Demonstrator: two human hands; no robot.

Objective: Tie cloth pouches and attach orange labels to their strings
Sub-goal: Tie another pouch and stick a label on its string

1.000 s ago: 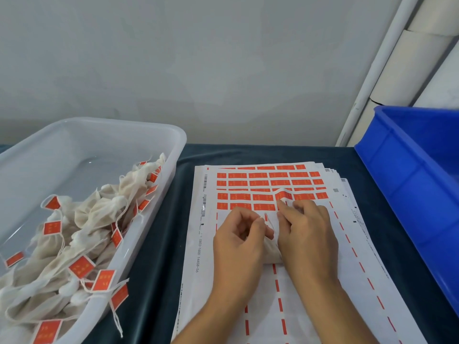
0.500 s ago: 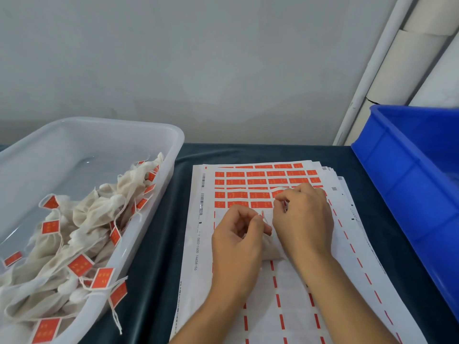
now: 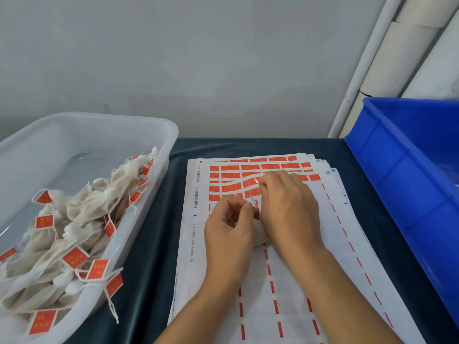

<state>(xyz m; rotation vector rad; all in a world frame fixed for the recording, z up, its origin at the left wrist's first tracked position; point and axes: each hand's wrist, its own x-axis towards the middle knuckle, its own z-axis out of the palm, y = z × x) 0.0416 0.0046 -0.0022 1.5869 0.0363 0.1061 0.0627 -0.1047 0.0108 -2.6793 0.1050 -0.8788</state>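
White tub (image 3: 159,125) at desk left: full on its near side with tied cloth pouches (image 3: 82,214), cream fabric, each with an orange label (image 3: 44,221) on its string. Some strings and labels hang over the tub's near rim. Far end of the tub is bare plastic.

Blue crate (image 3: 387,170) at desk right, partly out of view; can't see its contents from here.

Between them, on the dark desk (image 3: 159,244), a stack of label sheets (image 3: 285,281). Top sheet: orange labels remain only in the far rows, the near part is peeled down to white backing with red dashes. The far rows are bowed upward just beside the right hand.

Left hand (image 3: 228,234): fingers curled, thumb and forefinger pressed together, pinching a thin white string (image 3: 253,202). Right hand (image 3: 290,207): fingers curled down onto the labelled rows, tips at a lifted label (image 3: 254,181); whether they actually pinch it, can't tell, the hand hides the tips.

Current pouch (image 3: 258,235): lying on the sheet, wedged between the two hands, mostly covered by them, only a bit of cream cloth shows.
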